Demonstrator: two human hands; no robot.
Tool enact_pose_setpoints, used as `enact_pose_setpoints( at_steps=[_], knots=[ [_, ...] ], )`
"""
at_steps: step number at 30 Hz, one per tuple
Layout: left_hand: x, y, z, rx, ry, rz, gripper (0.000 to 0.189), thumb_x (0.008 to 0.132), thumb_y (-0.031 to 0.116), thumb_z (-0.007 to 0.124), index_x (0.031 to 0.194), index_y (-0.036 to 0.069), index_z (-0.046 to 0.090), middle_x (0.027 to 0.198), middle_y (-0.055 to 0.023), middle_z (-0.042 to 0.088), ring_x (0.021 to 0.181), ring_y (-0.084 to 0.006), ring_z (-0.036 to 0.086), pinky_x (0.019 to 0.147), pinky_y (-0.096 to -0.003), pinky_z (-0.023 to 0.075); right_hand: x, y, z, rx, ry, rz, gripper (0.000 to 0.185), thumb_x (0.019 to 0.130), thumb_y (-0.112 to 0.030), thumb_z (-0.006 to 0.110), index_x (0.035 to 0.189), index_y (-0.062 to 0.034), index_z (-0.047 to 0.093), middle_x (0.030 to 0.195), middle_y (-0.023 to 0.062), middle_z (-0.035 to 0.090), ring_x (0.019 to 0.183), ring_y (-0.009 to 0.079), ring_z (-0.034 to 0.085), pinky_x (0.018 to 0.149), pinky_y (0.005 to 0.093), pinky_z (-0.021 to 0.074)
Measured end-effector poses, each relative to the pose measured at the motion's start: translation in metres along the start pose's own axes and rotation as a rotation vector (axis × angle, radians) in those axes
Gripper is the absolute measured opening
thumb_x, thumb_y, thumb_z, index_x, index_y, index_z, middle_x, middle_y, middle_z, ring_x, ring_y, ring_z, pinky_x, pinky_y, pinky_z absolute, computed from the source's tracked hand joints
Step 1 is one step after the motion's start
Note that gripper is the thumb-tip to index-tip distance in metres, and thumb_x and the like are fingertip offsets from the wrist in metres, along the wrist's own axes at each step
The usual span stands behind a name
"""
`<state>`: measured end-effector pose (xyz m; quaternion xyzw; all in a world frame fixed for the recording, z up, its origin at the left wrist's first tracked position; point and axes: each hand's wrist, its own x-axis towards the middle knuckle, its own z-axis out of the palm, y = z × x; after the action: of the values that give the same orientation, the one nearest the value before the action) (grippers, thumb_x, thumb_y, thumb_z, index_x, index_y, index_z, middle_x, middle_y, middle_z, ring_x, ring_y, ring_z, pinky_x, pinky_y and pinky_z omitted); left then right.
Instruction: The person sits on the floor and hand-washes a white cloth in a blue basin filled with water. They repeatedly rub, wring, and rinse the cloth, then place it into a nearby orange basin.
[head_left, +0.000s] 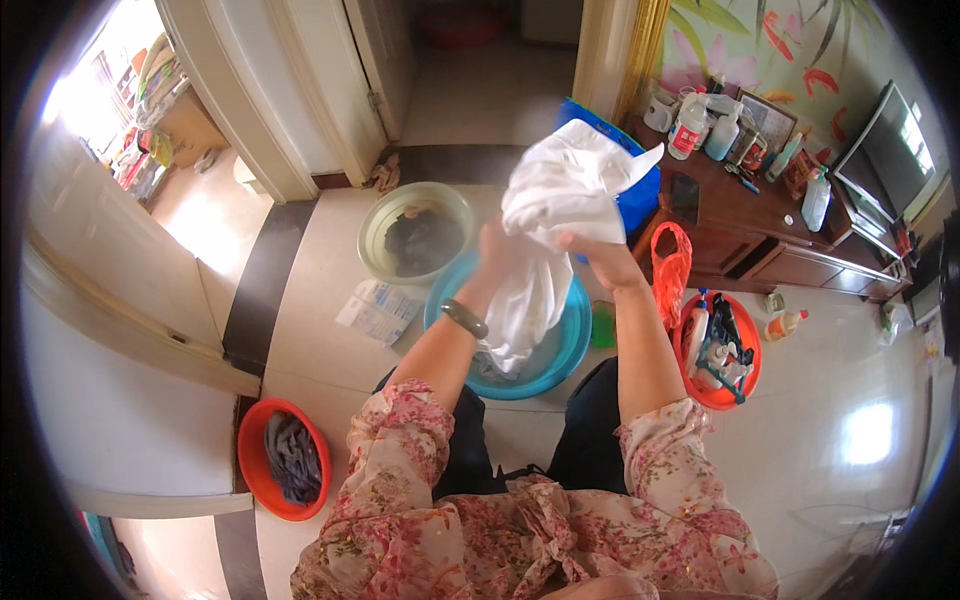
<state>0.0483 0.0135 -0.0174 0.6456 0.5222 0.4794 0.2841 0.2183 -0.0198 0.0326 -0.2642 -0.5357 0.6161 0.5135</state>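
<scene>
A bunched white cloth (566, 180) is held up in front of me, its lower end hanging over a blue plastic basin (583, 330) on the floor. My left hand (501, 251), blurred and with a bangle at its wrist, grips the cloth from the left side. On the right, my right hand (604, 259) has its fingers closed on the cloth's edge. Water shows in the basin below the hanging part. Just beyond it to the left, a pale green basin (367, 232) holds dark cloth in water.
A red basin (324, 465) with grey cloth stands at the lower left. At right, a red basin (754, 360) holds bottles, near a red plastic bag (670, 270) and a wooden cabinet (795, 259). A plastic packet (379, 311) lies on the floor. A blue bag (641, 199) stands behind the cloth.
</scene>
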Motion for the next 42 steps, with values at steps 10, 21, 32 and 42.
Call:
enact_pose_setpoints(
  at_steps=[10,21,32,42],
  knots=[
    [0.003,0.045,-0.038,-0.302,-0.242,0.213,0.043,0.076,0.006,0.067,0.117,-0.002,0.054,0.107,-0.0091,0.064,0.097,-0.0137,0.058,0.085,-0.0287,0.0463,0.020,0.054,-0.011,-0.600,0.243,-0.124,0.061,0.072,-0.021,0.076,0.124,-0.0061,0.048,0.121,0.0064,0.052,0.113,0.0200,0.047,0.096,0.0326,0.0401],
    [-0.003,-0.040,-0.081,0.447,-1.096,-0.179,0.106,0.058,0.038,0.083,0.139,-0.004,0.028,0.137,-0.0196,0.042,0.130,-0.0269,0.038,0.108,-0.0324,0.0288,0.038,0.050,-0.026,0.413,0.605,0.093,0.061,0.077,-0.035,0.071,0.127,-0.0091,0.047,0.128,0.0063,0.048,0.117,0.0222,0.045,0.097,0.0362,0.0388],
    [0.005,-0.120,-0.032,0.460,0.166,-0.375,0.110,0.060,0.014,0.078,0.144,-0.001,0.009,0.117,-0.0164,0.052,0.109,-0.0263,0.053,0.090,-0.0332,0.0463,0.042,0.040,-0.014,0.623,0.733,0.004,0.041,0.087,-0.027,0.058,0.120,-0.0035,0.052,0.119,0.0106,0.057,0.108,0.0251,0.055,0.094,0.0389,0.0444],
    [-0.022,-0.142,-0.013,0.429,-0.373,0.088,0.110,0.050,0.026,0.087,0.139,-0.001,0.027,0.133,-0.0214,0.045,0.120,-0.0331,0.048,0.094,-0.0366,0.0426,0.036,0.011,0.027,0.733,0.356,-0.122,0.043,0.092,-0.035,0.052,0.120,-0.0035,0.052,0.117,0.0093,0.059,0.107,0.0242,0.056,0.093,0.0390,0.0446]
  ],
)
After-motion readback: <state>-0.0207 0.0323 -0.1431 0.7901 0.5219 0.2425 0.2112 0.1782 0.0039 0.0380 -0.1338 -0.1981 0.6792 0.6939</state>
